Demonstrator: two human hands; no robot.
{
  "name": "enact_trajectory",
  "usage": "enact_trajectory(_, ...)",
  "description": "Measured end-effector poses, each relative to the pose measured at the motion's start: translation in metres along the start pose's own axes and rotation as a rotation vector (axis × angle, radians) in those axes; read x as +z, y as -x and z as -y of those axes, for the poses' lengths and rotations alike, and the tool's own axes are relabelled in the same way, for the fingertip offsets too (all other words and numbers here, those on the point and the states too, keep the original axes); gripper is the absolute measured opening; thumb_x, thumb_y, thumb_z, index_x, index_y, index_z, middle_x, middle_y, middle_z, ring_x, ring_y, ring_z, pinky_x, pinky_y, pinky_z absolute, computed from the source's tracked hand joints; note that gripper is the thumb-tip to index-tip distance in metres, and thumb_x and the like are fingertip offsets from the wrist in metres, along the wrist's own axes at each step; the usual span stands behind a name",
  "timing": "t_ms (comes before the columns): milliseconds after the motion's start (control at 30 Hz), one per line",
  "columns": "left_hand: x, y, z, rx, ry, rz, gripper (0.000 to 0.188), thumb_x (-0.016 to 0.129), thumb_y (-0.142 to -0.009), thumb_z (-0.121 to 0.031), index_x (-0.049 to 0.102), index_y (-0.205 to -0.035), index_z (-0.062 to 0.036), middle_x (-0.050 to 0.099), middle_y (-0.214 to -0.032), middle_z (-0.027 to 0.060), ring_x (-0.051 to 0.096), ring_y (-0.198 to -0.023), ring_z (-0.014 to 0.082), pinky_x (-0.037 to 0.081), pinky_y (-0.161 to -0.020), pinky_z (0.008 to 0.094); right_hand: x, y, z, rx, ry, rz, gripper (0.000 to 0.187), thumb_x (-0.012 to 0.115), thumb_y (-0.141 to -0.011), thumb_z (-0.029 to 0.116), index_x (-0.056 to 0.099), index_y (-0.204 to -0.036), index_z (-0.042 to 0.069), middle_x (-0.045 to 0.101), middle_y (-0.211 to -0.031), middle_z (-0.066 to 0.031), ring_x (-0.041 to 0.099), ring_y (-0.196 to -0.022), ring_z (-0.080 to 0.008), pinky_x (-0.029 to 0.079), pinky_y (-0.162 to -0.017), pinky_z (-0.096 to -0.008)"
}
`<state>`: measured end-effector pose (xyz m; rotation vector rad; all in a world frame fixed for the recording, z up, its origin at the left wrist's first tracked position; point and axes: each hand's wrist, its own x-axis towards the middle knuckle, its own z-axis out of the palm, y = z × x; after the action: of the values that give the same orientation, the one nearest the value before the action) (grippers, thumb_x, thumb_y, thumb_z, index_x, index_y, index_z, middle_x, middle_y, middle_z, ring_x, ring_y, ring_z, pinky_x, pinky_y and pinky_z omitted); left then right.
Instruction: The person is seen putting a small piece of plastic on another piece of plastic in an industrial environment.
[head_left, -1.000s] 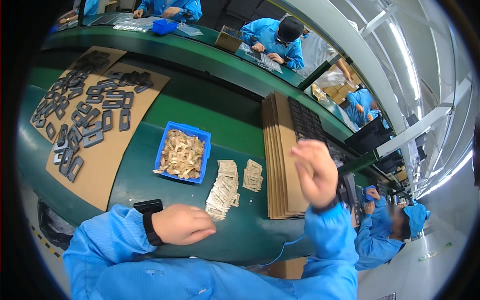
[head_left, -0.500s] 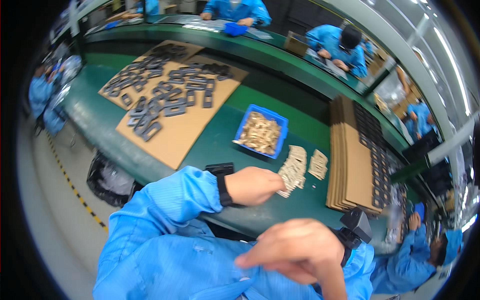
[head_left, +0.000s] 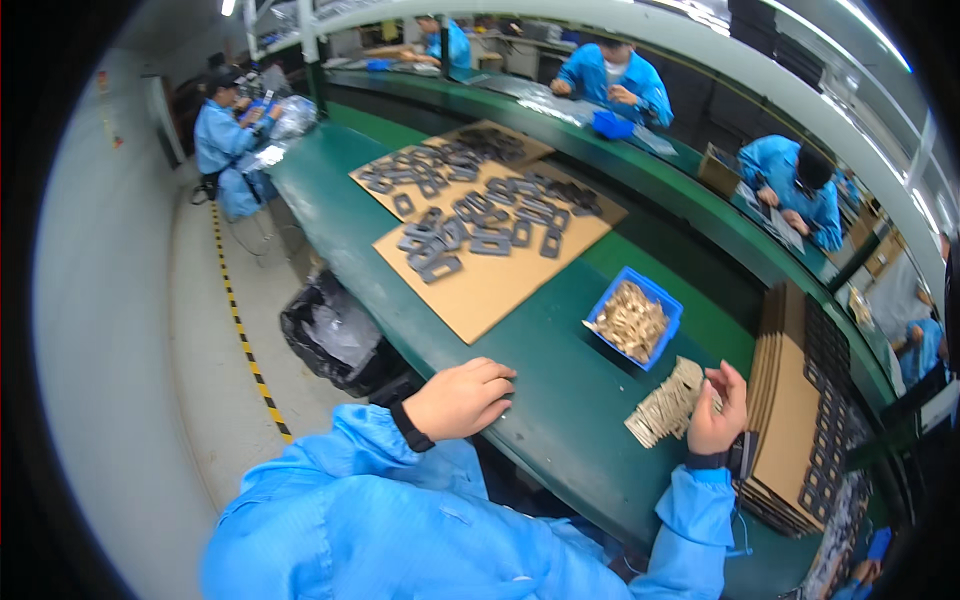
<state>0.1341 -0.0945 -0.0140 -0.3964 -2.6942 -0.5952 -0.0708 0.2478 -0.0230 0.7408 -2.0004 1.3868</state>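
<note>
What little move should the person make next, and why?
Perhaps the right hand should reach slightly leftward and pick up one of the pale flat strips: it is right beside them, while the left hand is well away at the near edge of the green table. I can't tell whether the right fingers already hold something.
</note>
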Motion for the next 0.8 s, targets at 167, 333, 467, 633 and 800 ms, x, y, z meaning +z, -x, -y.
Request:
enact_trajectory(167,0.008,-0.010,-0.023,-0.087,0.005,-0.071,0.027,0.066,-0.090,-0.015,0.063,-0.114,-0.0027,0.057,-0.136,0.0152,0.055,-0.123,0.0341,0.049,-0.101,0.0421,0.001,0.002,0.015,-0.004,0.120,0.026,0.030,0.064,-0.083,-0.004,0.066,-0.112,0.002,0.067,-0.109,-0.0134,0.063,-0.103,-0.0267,0.051,-0.088,-0.0355)
enact_trajectory(333,0.034,-0.067,-0.020,-0.038,-0.002,-0.099,0.036,0.064,-0.092,-0.014,0.060,-0.125,-0.0004,0.055,-0.138,0.0183,0.056,-0.124,0.0347,0.048,-0.104,0.0419,0.008,0.006,0.012,-0.073,0.085,0.056,0.026,0.065,-0.081,-0.004,0.066,-0.106,0.002,0.067,-0.108,-0.0134,0.063,-0.106,-0.0305,0.049,-0.094,-0.0400)
enact_trajectory(467,0.043,-0.093,-0.031,-0.059,0.076,-0.144,0.035,0.063,-0.091,-0.011,0.060,-0.122,0.0047,0.059,-0.128,0.0191,0.057,-0.120,0.0355,0.047,-0.104,0.0407,0.004,0.005,0.016,-0.149,0.098,0.058,0.024,0.064,-0.079,-0.004,0.066,-0.102,0.003,0.068,-0.105,-0.0140,0.063,-0.105,-0.0331,0.048,-0.096,-0.0432)
enact_trajectory(633,0.061,-0.108,-0.030,0.020,0.019,-0.101,0.033,0.065,-0.088,-0.009,0.063,-0.119,0.0038,0.060,-0.124,0.0182,0.058,-0.116,0.0351,0.047,-0.102,0.0413,-0.004,0.000,0.014,-0.201,0.116,0.034,0.020,0.065,-0.078,-0.005,0.066,-0.096,0.003,0.068,-0.101,-0.0136,0.064,-0.103,-0.0337,0.049,-0.095,-0.0437)
enact_trajectory(800,0.053,-0.116,-0.028,0.131,-0.052,-0.219,0.022,0.069,-0.081,-0.005,0.067,-0.102,-0.0011,0.065,-0.106,0.0127,0.060,-0.104,0.0321,0.052,-0.090,0.0395,0.004,-0.010,0.024,-0.226,0.073,0.032,0.017,0.065,-0.076,-0.005,0.067,-0.091,0.002,0.068,-0.094,-0.0151,0.065,-0.099,-0.0356,0.050,-0.093,-0.0433)
